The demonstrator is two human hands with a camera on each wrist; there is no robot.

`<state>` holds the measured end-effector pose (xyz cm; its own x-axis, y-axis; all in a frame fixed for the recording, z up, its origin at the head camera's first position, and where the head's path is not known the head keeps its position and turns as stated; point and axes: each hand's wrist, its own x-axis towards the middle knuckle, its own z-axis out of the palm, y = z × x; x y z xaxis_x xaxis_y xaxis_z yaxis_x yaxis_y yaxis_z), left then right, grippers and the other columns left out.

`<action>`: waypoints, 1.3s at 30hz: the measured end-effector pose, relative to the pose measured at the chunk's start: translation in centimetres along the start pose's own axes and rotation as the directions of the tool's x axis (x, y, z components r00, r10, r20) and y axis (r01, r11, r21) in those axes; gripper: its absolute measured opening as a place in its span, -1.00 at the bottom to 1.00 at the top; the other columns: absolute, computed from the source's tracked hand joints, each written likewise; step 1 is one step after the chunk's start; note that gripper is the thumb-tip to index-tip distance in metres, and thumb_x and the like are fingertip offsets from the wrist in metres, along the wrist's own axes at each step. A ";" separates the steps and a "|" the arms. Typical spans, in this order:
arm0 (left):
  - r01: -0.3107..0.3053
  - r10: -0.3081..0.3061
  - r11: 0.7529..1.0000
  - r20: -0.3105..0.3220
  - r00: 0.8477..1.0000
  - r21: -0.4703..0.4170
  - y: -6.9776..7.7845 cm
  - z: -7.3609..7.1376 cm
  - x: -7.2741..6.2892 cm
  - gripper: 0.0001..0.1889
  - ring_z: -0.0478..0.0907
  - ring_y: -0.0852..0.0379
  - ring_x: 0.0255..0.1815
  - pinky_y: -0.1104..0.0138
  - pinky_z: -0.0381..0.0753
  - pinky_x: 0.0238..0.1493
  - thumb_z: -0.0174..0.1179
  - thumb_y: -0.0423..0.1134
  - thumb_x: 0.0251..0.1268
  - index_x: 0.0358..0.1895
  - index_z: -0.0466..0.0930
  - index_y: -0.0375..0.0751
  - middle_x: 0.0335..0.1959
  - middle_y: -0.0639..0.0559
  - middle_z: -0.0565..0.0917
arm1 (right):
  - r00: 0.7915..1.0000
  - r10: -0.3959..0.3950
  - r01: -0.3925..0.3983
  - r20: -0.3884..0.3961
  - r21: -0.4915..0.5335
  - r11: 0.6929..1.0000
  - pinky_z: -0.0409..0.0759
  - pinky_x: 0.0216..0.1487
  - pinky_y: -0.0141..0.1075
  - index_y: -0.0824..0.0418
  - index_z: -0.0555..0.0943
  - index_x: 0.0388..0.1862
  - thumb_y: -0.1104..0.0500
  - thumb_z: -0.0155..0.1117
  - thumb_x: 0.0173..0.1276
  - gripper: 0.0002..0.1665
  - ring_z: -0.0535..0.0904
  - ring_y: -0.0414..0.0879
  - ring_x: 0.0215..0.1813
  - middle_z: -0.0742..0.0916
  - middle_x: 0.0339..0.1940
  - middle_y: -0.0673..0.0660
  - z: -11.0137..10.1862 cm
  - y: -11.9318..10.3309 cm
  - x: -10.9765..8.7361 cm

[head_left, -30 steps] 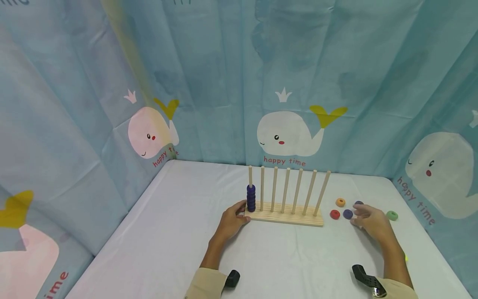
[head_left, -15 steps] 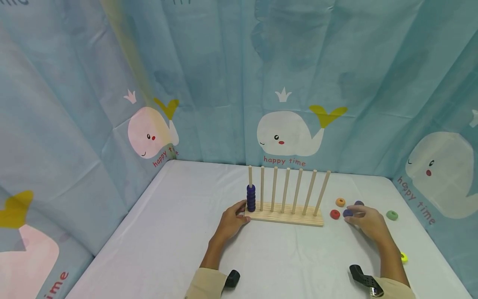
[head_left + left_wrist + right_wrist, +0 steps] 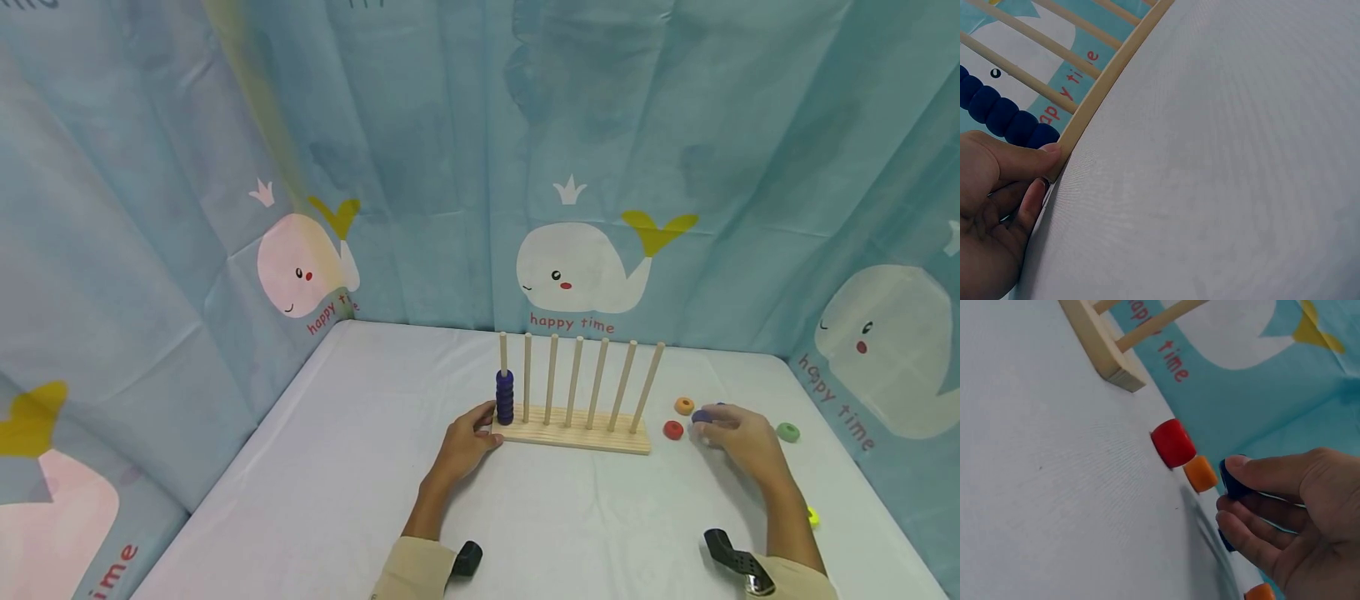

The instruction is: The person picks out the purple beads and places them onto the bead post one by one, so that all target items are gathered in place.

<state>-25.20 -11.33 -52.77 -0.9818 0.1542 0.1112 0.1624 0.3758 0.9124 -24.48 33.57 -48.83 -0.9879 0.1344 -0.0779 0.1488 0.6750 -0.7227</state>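
A wooden peg stand with several upright pegs is on the white table, dark blue beads stacked on its leftmost peg. My left hand grips the left end of its base; in the left wrist view the thumb lies against the base edge beside the lowest bead. To the right of the stand, my right hand pinches a dark blue bead between thumb and fingers, slightly above the table. Another blue bead shows partly behind the fingers.
Near the right hand lie a red bead, an orange bead and a green bead. A yellow bead is partly hidden by the right forearm. Blue whale-print cloth hangs behind the table and along its sides.
My right hand has moved left to the nearer blue bead, taken hold of it and lifted it slightly. The left hand and the peg stand have stayed still.
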 end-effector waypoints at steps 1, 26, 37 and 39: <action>-0.002 0.002 1.000 0.000 1.000 -0.001 0.0 0.0 0.0 -0.36 0.53 0.01 0.17 0.28 0.55 0.11 0.31 -0.33 0.24 0.41 0.35 -0.11 0.18 -0.13 0.58 | 1.000 0.001 -0.001 -0.004 0.005 1.000 0.38 0.13 0.34 0.30 0.38 0.38 -0.23 0.19 0.37 -0.19 0.30 0.43 0.32 0.39 0.36 0.46 -0.1 -0.2 0.0; 0.008 -0.008 1.000 -0.008 1.000 0.016 0.0 0.0 0.0 -0.35 0.56 0.04 0.12 0.27 0.56 0.10 0.32 -0.31 0.23 0.41 0.35 -0.12 0.18 -0.13 0.58 | 0.928 -0.189 0.217 -0.320 0.053 0.975 0.43 0.05 0.36 0.16 0.44 0.37 -0.28 0.16 0.36 -0.23 0.44 0.37 0.23 0.58 0.22 0.34 -2.4 -7.0 -2.2; 0.019 -0.019 0.999 -0.010 1.000 0.026 0.1 0.0 0.0 -0.35 0.55 0.05 0.13 0.24 0.54 0.12 0.31 -0.32 0.23 0.41 0.34 -0.12 0.19 -0.11 0.57 | 0.881 -0.274 0.309 -0.386 0.029 0.951 0.51 0.06 0.20 0.19 0.51 0.30 -0.20 0.23 0.36 -0.32 0.53 0.25 0.17 0.61 0.18 0.26 -2.5 -10.1 -3.3; 0.021 -0.020 1.000 -0.010 1.000 0.024 0.1 0.0 0.0 -0.35 0.55 0.04 0.12 0.24 0.54 0.12 0.31 -0.32 0.23 0.41 0.34 -0.12 0.18 -0.12 0.57 | 0.873 -0.291 0.327 -0.391 0.026 0.945 0.58 0.01 0.12 0.18 0.52 0.29 -0.19 0.24 0.35 -0.33 0.55 0.25 0.15 0.61 0.18 0.24 -2.4 -10.6 -3.4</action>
<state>-25.17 -11.25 -52.67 -0.9858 0.1370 0.0967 0.1444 0.4005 0.9048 -22.62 27.71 -39.25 -0.8887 0.2043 0.4105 -0.1832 0.6625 -0.7263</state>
